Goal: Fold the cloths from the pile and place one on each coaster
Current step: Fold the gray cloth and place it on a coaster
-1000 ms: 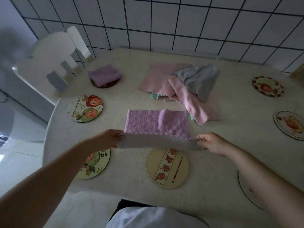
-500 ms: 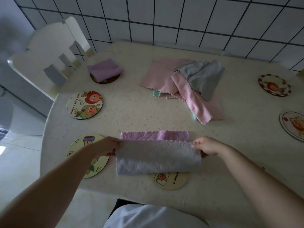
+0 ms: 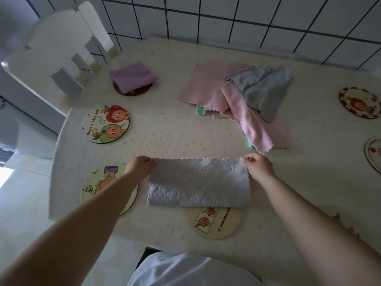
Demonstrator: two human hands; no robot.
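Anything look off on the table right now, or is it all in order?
One flaw: the table edge on the right, beside the right forearm, looks chipped and ragged. Otherwise it is mid-job mess: the cloth pile lies rumpled, and the grey cloth overlaps the near coaster.

cloth in hands: pale grey-lilac, quilted diamond pattern, scalloped edge
folded cloth at 11 o'clock: plain purple
pile at 1 o'clock: pink, grey, a mint-green edge
nearest coaster: cream, cartoon strip
table: cream, faint pink stars
wall: white tiles, dark grout
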